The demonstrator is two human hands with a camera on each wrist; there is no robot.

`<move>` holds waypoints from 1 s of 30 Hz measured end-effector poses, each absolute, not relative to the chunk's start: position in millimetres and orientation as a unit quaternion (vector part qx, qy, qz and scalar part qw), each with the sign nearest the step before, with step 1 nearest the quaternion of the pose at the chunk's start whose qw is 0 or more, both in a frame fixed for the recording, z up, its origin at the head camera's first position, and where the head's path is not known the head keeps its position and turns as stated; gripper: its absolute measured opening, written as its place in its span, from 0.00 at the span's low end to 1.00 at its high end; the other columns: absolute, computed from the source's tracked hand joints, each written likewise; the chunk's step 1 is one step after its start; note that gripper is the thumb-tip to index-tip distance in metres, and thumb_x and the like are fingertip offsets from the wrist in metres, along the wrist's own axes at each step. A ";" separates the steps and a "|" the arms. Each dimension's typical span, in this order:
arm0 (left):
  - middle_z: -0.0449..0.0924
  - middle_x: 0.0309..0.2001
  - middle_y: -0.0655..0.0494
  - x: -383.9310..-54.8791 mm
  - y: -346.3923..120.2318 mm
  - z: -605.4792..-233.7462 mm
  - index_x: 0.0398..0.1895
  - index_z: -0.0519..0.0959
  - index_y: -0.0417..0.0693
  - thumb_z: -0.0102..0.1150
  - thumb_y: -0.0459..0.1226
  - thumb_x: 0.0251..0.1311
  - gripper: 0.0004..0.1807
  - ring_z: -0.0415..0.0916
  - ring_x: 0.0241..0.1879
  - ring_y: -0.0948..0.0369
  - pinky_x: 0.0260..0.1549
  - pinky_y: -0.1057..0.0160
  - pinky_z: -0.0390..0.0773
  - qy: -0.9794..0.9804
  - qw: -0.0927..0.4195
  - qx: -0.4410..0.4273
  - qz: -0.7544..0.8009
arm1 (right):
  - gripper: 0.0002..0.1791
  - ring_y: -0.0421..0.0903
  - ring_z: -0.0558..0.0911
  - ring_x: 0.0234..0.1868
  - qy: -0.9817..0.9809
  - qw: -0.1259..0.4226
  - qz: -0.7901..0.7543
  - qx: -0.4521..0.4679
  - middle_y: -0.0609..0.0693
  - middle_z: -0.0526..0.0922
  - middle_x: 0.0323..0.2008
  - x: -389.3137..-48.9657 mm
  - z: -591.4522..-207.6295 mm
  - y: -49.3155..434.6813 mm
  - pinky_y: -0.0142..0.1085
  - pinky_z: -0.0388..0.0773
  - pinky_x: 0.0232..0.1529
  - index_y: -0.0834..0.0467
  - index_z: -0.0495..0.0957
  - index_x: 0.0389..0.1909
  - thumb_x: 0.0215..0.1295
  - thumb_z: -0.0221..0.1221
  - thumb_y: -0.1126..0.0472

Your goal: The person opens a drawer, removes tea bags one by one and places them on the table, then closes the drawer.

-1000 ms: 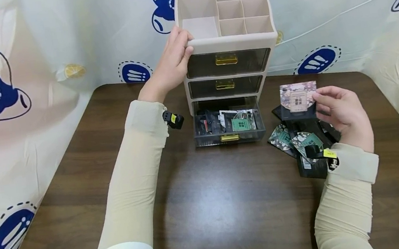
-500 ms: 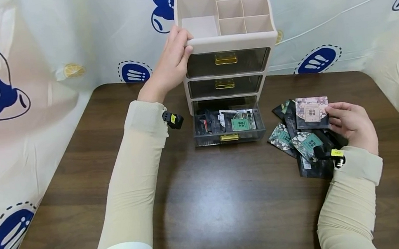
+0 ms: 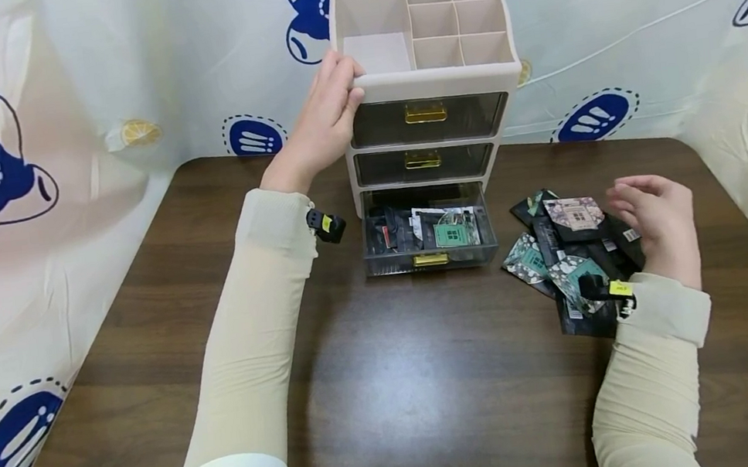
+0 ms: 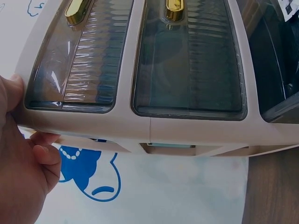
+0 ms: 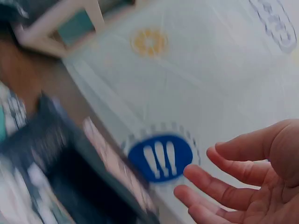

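A cream desktop drawer organizer (image 3: 432, 82) stands at the back of the table. My left hand (image 3: 324, 115) grips its upper left corner; in the left wrist view the thumb lies at the front edge and the fingers curl behind. The lowest clear drawer (image 3: 431, 259) is pulled out and holds several dark sachets. To the right lies a loose pile of dark sachets (image 3: 588, 320), with a pink floral sachet (image 3: 575, 218) on top. My right hand (image 3: 663, 221) is just right of the pile, fingers apart and holding nothing in the right wrist view.
The upper two drawers (image 3: 426, 119) of the organizer are pushed in, with gold handles. Its top compartments (image 3: 373, 27) face up. A patterned white curtain (image 3: 185, 62) hangs behind the brown table (image 3: 393, 387).
My right hand has lowered the pink floral sachet onto the pile and let go of it, then drawn slightly away. The left hand stays on the organizer.
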State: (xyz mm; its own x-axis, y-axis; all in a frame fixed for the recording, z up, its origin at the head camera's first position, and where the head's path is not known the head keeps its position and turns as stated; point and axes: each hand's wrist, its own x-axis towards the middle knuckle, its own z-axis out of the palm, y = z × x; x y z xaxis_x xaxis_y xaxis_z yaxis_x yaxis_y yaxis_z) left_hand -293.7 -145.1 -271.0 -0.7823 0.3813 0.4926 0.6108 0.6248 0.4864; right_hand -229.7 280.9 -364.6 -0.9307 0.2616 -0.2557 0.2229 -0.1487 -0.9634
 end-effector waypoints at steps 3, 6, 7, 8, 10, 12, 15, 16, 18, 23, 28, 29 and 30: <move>0.61 0.52 0.45 -293.9 -145.1 -270.9 0.51 0.67 0.36 0.38 0.42 0.76 0.16 0.58 0.56 0.54 0.58 0.60 0.58 -0.885 0.174 -0.279 -0.330 | 0.05 0.35 0.86 0.27 -0.660 0.007 0.742 -0.117 0.42 0.86 0.24 -232.7 -357.2 259.0 0.23 0.80 0.32 0.55 0.81 0.34 0.69 0.58 0.66; 0.61 0.52 0.45 -294.6 -144.1 -271.2 0.51 0.68 0.37 0.38 0.41 0.76 0.16 0.58 0.56 0.53 0.59 0.60 0.58 -0.884 0.175 -0.282 -0.330 | 0.04 0.34 0.86 0.30 -0.694 -0.016 0.718 -0.048 0.40 0.87 0.26 -235.2 -351.2 234.5 0.22 0.79 0.34 0.55 0.80 0.38 0.71 0.58 0.64; 0.61 0.52 0.45 -294.8 -143.6 -271.3 0.51 0.68 0.37 0.38 0.41 0.76 0.16 0.58 0.56 0.53 0.59 0.60 0.58 -0.884 0.175 -0.282 -0.330 | 0.03 0.34 0.86 0.31 -0.709 -0.024 0.704 -0.031 0.39 0.87 0.27 -235.8 -349.4 226.1 0.22 0.79 0.35 0.55 0.80 0.39 0.71 0.58 0.63; 0.62 0.53 0.45 -295.3 -143.1 -271.4 0.51 0.68 0.37 0.38 0.41 0.76 0.16 0.58 0.56 0.53 0.59 0.59 0.58 -0.883 0.175 -0.284 -0.330 | 0.03 0.33 0.86 0.32 -0.731 -0.032 0.682 -0.018 0.38 0.87 0.28 -236.5 -347.8 217.8 0.22 0.79 0.35 0.55 0.79 0.41 0.71 0.58 0.62; 0.61 0.52 0.45 -295.6 -142.3 -271.6 0.51 0.68 0.37 0.39 0.41 0.76 0.15 0.58 0.57 0.53 0.59 0.59 0.58 -0.881 0.175 -0.286 -0.334 | 0.07 0.33 0.85 0.34 -0.764 -0.049 0.643 0.006 0.36 0.86 0.29 -238.8 -345.7 201.3 0.22 0.78 0.37 0.57 0.78 0.45 0.72 0.57 0.59; 0.61 0.52 0.46 -295.7 -141.8 -271.8 0.51 0.68 0.37 0.39 0.41 0.76 0.15 0.58 0.56 0.53 0.58 0.59 0.58 -0.880 0.176 -0.286 -0.336 | 0.12 0.32 0.85 0.36 -0.795 -0.065 0.603 0.024 0.36 0.86 0.30 -241.4 -344.5 186.3 0.22 0.78 0.39 0.60 0.77 0.50 0.73 0.56 0.57; 0.61 0.51 0.45 -295.6 -141.6 -272.1 0.50 0.68 0.36 0.40 0.40 0.76 0.15 0.59 0.55 0.53 0.57 0.59 0.58 -0.877 0.180 -0.290 -0.338 | 0.18 0.33 0.85 0.38 -0.821 -0.084 0.562 0.046 0.38 0.86 0.33 -245.5 -343.3 167.9 0.24 0.78 0.41 0.64 0.75 0.55 0.74 0.55 0.55; 0.61 0.51 0.45 -295.5 -141.7 -272.2 0.51 0.68 0.36 0.39 0.40 0.76 0.15 0.59 0.55 0.53 0.57 0.60 0.58 -0.878 0.179 -0.289 -0.336 | 0.19 0.33 0.85 0.38 -0.828 -0.089 0.550 0.054 0.39 0.86 0.34 -246.7 -342.9 163.4 0.24 0.78 0.42 0.66 0.75 0.56 0.75 0.54 0.55; 0.61 0.52 0.45 -295.1 -142.0 -272.2 0.51 0.68 0.36 0.39 0.41 0.76 0.15 0.59 0.56 0.53 0.57 0.60 0.58 -0.880 0.177 -0.288 -0.335 | 0.21 0.33 0.85 0.38 -0.841 -0.099 0.527 0.071 0.45 0.87 0.37 -249.9 -341.7 155.3 0.25 0.78 0.43 0.68 0.75 0.57 0.75 0.53 0.55; 0.61 0.52 0.45 -293.2 -143.7 -271.1 0.50 0.67 0.36 0.38 0.41 0.76 0.16 0.58 0.56 0.54 0.58 0.61 0.57 -0.882 0.172 -0.280 -0.337 | 0.22 0.35 0.85 0.39 -0.865 -0.140 0.466 0.118 0.62 0.85 0.48 -259.3 -336.6 138.8 0.27 0.78 0.44 0.71 0.74 0.59 0.76 0.52 0.57; 0.61 0.52 0.44 -291.6 -144.6 -269.7 0.50 0.67 0.36 0.39 0.41 0.76 0.15 0.59 0.56 0.53 0.58 0.61 0.58 -0.882 0.175 -0.281 -0.335 | 0.21 0.49 0.86 0.48 -0.878 -0.189 0.416 0.139 0.65 0.83 0.52 -269.2 -334.5 126.1 0.40 0.78 0.54 0.70 0.75 0.59 0.76 0.52 0.58; 0.61 0.52 0.44 -291.2 -144.4 -269.6 0.51 0.67 0.36 0.39 0.41 0.76 0.16 0.59 0.56 0.53 0.58 0.61 0.58 -0.882 0.175 -0.281 -0.336 | 0.21 0.52 0.85 0.50 -0.879 -0.198 0.410 0.142 0.66 0.83 0.53 -271.1 -335.0 124.3 0.43 0.77 0.57 0.70 0.75 0.60 0.76 0.51 0.58; 0.62 0.52 0.44 -291.0 -144.3 -269.8 0.51 0.67 0.36 0.39 0.41 0.76 0.16 0.59 0.55 0.53 0.58 0.61 0.58 -0.882 0.174 -0.281 -0.336 | 0.21 0.55 0.84 0.53 -0.879 -0.206 0.404 0.145 0.66 0.82 0.54 -273.0 -335.8 122.8 0.46 0.76 0.60 0.70 0.75 0.60 0.76 0.51 0.58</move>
State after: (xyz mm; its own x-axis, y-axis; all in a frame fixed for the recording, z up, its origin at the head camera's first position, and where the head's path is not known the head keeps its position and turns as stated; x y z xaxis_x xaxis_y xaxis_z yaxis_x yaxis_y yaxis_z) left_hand -291.0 -144.3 -269.8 -0.7814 0.3782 0.4964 0.6126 0.6164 0.4947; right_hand -273.0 122.8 -335.8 -0.8727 -0.4224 -0.2451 -0.0890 0.6310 -0.7707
